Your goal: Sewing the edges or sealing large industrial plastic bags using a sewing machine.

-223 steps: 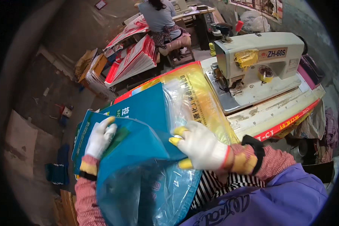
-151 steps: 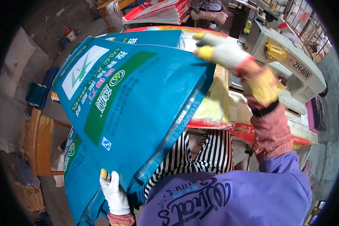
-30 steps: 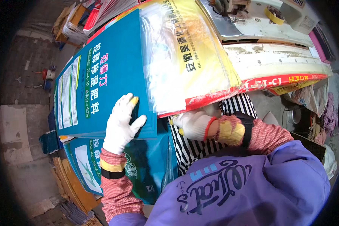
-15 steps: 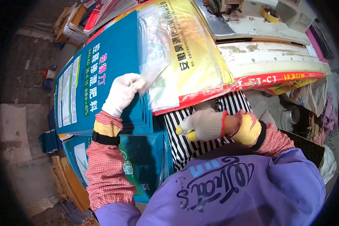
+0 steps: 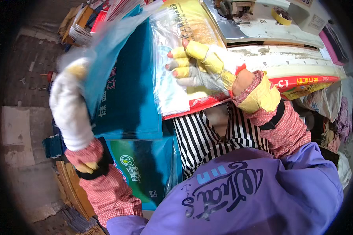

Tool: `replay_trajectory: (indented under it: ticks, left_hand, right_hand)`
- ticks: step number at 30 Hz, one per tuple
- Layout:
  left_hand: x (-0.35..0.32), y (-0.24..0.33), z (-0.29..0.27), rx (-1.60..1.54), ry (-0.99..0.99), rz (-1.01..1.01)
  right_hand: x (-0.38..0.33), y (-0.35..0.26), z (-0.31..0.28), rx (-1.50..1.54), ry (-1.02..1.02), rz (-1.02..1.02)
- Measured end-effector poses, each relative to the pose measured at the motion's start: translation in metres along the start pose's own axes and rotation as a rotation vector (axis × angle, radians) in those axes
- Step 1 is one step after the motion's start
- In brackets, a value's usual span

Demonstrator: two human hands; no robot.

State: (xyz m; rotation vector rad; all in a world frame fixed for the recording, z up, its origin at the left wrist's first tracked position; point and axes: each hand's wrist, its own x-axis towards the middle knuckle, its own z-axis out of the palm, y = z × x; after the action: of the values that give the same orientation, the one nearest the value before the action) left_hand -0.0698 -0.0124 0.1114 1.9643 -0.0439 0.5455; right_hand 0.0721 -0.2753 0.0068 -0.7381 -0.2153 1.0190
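A blue printed plastic bag (image 5: 102, 58) is raised and curled over to the left, smeared by motion. My left hand (image 5: 71, 102), in a white glove, is closed on its edge; the fingertips are blurred. Beneath lies a stack of blue bags (image 5: 135, 105). My right hand (image 5: 204, 66), in a white glove with yellow-covered fingers and bare fingertips, is open, fingers spread. It is over clear plastic film (image 5: 166, 92) and a yellow printed bag (image 5: 198, 29), to the right of the blue stack; whether it touches them I cannot tell.
A sewing machine (image 5: 233, 9) stands at the far right, with a roll of yellow tape (image 5: 281, 15) on its white table (image 5: 262, 53). More blue-green bags (image 5: 143, 168) lie near my lap. Bundled bags (image 5: 117, 15) are stacked at the far left.
My left hand has swung left and outward, lifting the top blue bag off the stack. My right hand has moved from above my lap forward over the clear film, its fingers now spread.
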Motion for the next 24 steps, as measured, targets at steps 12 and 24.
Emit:
replay_trajectory:
  ticks: [12, 24]
  left_hand:
    - [-0.058, 0.002, 0.091, 0.082, -0.430, 0.023]
    - [-0.014, -0.023, 0.112, 0.029, -0.122, -0.499]
  right_hand:
    - [0.028, 0.012, -0.031, 0.030, 0.154, 0.095]
    - [0.082, 0.022, -0.031, -0.571, 0.328, 0.086]
